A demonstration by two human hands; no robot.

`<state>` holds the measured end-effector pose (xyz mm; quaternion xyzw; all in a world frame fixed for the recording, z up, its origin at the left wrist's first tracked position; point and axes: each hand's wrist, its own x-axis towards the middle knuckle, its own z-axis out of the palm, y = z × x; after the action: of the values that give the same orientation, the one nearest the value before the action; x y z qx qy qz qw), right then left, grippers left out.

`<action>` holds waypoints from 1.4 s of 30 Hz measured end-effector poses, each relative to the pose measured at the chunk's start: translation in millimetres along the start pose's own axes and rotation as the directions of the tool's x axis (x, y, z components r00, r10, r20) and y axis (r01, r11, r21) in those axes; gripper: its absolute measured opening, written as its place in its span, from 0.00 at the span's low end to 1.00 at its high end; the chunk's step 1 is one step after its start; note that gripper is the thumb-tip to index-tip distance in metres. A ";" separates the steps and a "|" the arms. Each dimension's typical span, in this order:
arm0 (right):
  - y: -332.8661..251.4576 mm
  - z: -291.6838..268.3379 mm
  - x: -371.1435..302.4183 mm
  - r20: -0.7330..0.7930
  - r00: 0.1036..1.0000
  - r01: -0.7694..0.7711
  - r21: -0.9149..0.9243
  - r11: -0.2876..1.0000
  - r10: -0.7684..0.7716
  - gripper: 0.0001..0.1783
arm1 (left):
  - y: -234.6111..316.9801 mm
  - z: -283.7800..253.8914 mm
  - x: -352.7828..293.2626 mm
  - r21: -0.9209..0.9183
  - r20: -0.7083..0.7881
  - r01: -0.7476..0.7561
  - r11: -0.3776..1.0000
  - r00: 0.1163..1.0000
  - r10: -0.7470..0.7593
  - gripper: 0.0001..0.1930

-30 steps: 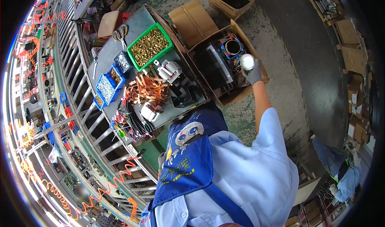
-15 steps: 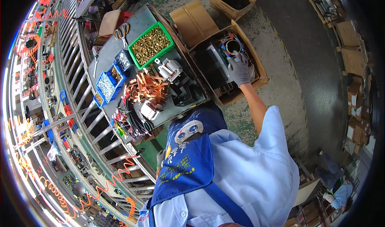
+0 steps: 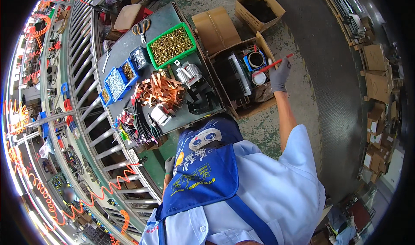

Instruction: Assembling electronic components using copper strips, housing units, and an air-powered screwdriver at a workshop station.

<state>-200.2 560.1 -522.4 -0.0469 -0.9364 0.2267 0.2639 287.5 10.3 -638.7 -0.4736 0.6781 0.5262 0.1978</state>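
In my grey-gloved right hand [image 3: 279, 75] is a long, thin red stick-like tool [image 3: 264, 68], the fingers closed round it. Its narrow dark tip points outward past the hand, and its exact kind is unclear. This hand hovers at the right wall of an open cardboard box [image 3: 269, 103]. Inside the box are a round white-topped container [image 3: 259, 78], a blue item with a dark round opening [image 3: 256, 60] and black metal panels [image 3: 235, 75]. My left hand [image 3: 169, 164], also gloved, hangs beside the apron next to the roller conveyor; its fingers are partly hidden.
The workbench [image 3: 125, 57] at left bears a green tray of brass fittings [image 3: 170, 46], copper strips [image 3: 160, 91], blue bins of small hardware [image 3: 116, 85], scissors [image 3: 142, 31] and wires. A roller conveyor [image 3: 103, 132] runs alongside. Another carton [image 3: 259, 11] stands farther off.
My right hand has risen from among the contents of the box toward its right wall, and the red stick-like tool now shows in it. The white-topped container is now uncovered.
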 end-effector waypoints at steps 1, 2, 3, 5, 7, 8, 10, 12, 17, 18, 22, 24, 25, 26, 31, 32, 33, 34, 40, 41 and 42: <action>8.3 5.4 -6.0 -0.016 0.999 -0.035 0.002 0.999 0.035 0.25 | 21.6 4.3 -25.0 -0.017 0.014 -0.005 1.000 1.000 0.005 0.15; 8.9 9.2 -10.0 -0.021 1.000 -0.017 -0.007 1.000 0.017 0.25 | 96.3 34.4 -46.1 0.125 -0.131 0.079 0.989 0.989 -0.063 0.15; 8.4 10.3 -15.7 -0.013 0.993 -0.114 0.198 0.974 0.119 0.19 | 111.9 34.0 -54.3 0.148 -0.133 0.073 0.986 0.990 -0.053 0.15; -15.4 3.8 -13.6 -0.020 0.983 -0.164 0.342 0.925 0.181 0.13 | 70.2 20.4 -35.8 -0.030 -0.031 0.025 0.999 0.999 -0.026 0.15; 2.5 19.2 -18.4 0.089 0.981 -0.191 0.291 0.937 0.173 0.13 | 63.1 21.5 -34.3 -0.033 -0.052 0.025 0.999 0.998 -0.027 0.14; 7.8 27.5 -20.0 0.194 0.966 -0.216 0.237 0.947 0.172 0.13 | 62.3 21.4 -35.1 -0.020 -0.057 0.030 0.999 0.998 -0.031 0.14; 17.6 45.5 -21.5 0.227 0.953 -0.265 0.288 0.920 0.203 0.12 | 62.1 20.2 -33.9 0.000 -0.060 0.033 0.999 0.998 -0.033 0.14; 28.6 66.5 -24.3 0.204 0.969 -0.196 0.313 0.929 0.136 0.12 | 55.2 20.5 -35.6 -0.009 -0.084 0.047 0.999 0.995 -0.047 0.14; 24.8 89.1 -26.6 0.195 0.933 -0.351 0.289 0.891 0.304 0.13 | 48.9 18.5 -44.6 0.040 -0.086 0.044 0.998 0.995 -0.040 0.15; 25.2 92.0 -28.0 0.165 0.939 -0.339 0.303 0.891 0.301 0.15 | 50.1 19.1 -45.7 0.062 -0.093 0.041 0.997 0.995 -0.035 0.15; 7.2 88.8 -44.9 0.109 0.936 -0.351 0.333 0.875 0.334 0.15 | 38.6 15.8 -49.5 0.032 -0.102 0.050 0.998 0.994 -0.047 0.16; -1.7 81.4 -54.2 0.111 0.936 -0.348 0.405 0.845 0.333 0.16 | 47.3 20.3 -49.5 0.058 -0.118 0.073 0.996 0.991 -0.065 0.16; 0.5 71.9 -61.1 0.112 0.931 -0.362 0.402 0.841 0.347 0.15 | 53.2 21.4 -46.5 0.135 -0.114 0.066 0.989 0.992 -0.050 0.17; -7.3 60.8 -66.3 0.119 0.929 -0.368 0.408 0.835 0.351 0.15 | 54.8 20.9 -45.2 0.201 -0.120 0.062 0.978 0.992 -0.038 0.17; -55.3 13.0 -80.6 0.174 0.907 -0.397 0.658 0.640 0.384 0.20 | 65.5 29.1 -43.7 0.183 -0.113 0.039 0.982 0.993 -0.019 0.19; -76.7 -4.1 -79.5 0.179 0.909 -0.394 0.662 0.638 0.376 0.20 | 72.8 29.9 -48.5 0.142 -0.096 0.025 0.990 0.995 -0.012 0.19; -94.5 -17.2 -80.3 0.287 0.907 -0.419 0.703 0.575 0.309 0.19 | 62.1 26.0 -40.4 0.131 -0.088 0.033 0.991 0.996 -0.022 0.18; -111.0 -24.2 -81.1 0.383 0.895 -0.446 0.732 0.515 0.231 0.18 | 59.3 25.0 -36.2 0.127 -0.091 0.035 0.991 0.996 -0.023 0.18; -211.2 -18.4 -106.7 0.776 0.626 -0.770 0.599 0.219 0.075 0.14 | 77.3 19.6 -26.1 0.066 -0.036 0.047 0.997 0.998 -0.045 0.16; -220.1 -11.7 -111.6 0.785 0.613 -0.782 0.589 0.204 0.084 0.14 | 70.2 17.5 -22.7 0.064 -0.058 0.053 0.996 0.997 -0.050 0.17; -224.7 -4.6 -117.4 0.791 0.603 -0.793 0.579 0.192 0.102 0.14 | 71.4 17.5 -24.1 0.063 -0.053 0.056 0.996 0.997 -0.052 0.17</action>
<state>-90.1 337.0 -473.4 -0.1133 -0.6034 0.7743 -0.1533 234.1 36.3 -589.1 -0.4987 0.6864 0.4861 0.2094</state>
